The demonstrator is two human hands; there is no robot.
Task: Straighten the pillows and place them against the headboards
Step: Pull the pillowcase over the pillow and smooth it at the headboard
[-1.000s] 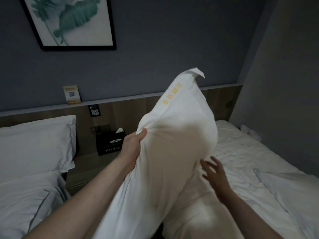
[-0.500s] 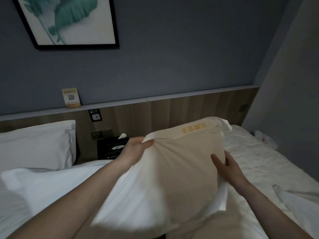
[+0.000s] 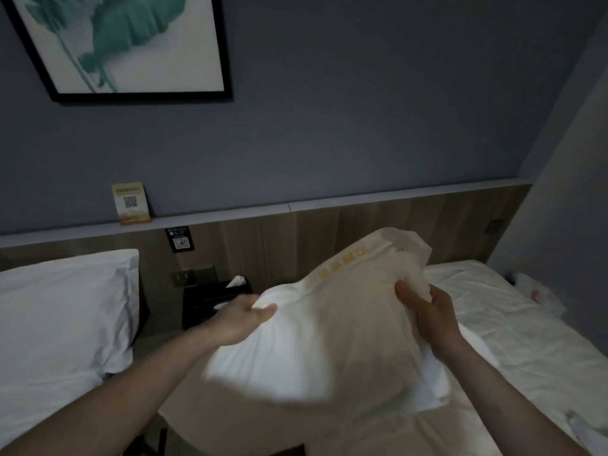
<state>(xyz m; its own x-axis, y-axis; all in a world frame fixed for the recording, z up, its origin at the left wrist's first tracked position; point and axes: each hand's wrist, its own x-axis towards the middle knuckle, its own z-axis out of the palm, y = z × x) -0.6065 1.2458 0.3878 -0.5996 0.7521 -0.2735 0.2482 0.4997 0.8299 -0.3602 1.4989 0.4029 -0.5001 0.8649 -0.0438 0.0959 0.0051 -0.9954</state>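
I hold a white pillow (image 3: 329, 330) with yellow lettering near its top edge in the air over the right bed (image 3: 513, 330). My left hand (image 3: 241, 319) pinches its left corner. My right hand (image 3: 427, 311) grips its right side, fingers dug into the fabric. The pillow lies tilted, top edge toward the wooden headboard (image 3: 345, 235), apart from it. A second white pillow (image 3: 62, 307) leans against the headboard on the left bed.
A black tissue box (image 3: 214, 299) sits on the nightstand between the beds, under a wall socket (image 3: 184, 278). A QR card (image 3: 131, 203) stands on the headboard ledge. A framed leaf picture (image 3: 125, 44) hangs above. The grey wall (image 3: 566, 209) closes the right side.
The pillow came down from upright to a low tilt in front of me. My right hand went from open beside it to gripping its right side. The view shifted up.
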